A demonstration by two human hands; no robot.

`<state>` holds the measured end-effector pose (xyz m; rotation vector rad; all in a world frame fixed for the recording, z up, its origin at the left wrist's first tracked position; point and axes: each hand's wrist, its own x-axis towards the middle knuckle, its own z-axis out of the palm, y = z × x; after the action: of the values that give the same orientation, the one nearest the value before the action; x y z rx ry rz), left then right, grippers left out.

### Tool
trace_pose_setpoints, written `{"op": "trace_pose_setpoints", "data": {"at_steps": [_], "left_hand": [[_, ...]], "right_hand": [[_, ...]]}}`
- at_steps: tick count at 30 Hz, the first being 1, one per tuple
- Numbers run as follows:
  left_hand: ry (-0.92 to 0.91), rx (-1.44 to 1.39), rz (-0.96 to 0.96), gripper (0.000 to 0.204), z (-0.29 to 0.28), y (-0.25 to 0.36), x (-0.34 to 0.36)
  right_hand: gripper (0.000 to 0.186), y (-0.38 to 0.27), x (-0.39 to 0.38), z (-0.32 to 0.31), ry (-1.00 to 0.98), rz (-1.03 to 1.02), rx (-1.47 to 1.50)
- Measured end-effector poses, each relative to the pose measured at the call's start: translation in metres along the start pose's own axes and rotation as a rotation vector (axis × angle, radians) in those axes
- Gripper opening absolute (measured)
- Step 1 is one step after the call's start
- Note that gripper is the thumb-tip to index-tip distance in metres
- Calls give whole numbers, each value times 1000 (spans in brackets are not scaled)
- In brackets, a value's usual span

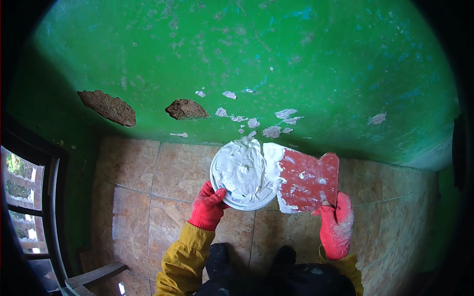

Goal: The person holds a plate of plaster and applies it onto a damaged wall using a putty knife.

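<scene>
In red gloves, my left hand (206, 209) grips the left rim of a round white lid (236, 201) heaped with white paste (237, 165). My right hand (336, 227) holds a wide red spreader (308, 182), smeared with paste, with its thick white-coated edge against the right side of the lid and the paste. Both are held over the tiled floor, just in front of the green wall (276, 54), which has scattered white patches and flaking spots.
Two rough holes (106, 107) break the lower wall. A dark-framed window (22, 192) stands at the left, with a wooden piece (96, 274) below it at floor level or near it. My feet (219, 259) stand on brown tiles (128, 163). The wall meets a corner at each side.
</scene>
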<state>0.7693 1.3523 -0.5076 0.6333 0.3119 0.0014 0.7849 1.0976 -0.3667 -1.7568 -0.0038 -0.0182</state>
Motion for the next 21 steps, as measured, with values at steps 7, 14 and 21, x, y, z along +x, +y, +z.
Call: {"op": "trace_pose_setpoints", "data": {"at_steps": [7,14,21], "left_hand": [[8,-18,6,29,-7,-2,7],[0,-42,42,25,-4,9,10],[14,-36,78,25,-3,17,20]], "right_hand": [[18,3,21,13,-74,138,225],[24,8,44,24,-209,439,536],[24,36,78,21,-217,430,468]]}}
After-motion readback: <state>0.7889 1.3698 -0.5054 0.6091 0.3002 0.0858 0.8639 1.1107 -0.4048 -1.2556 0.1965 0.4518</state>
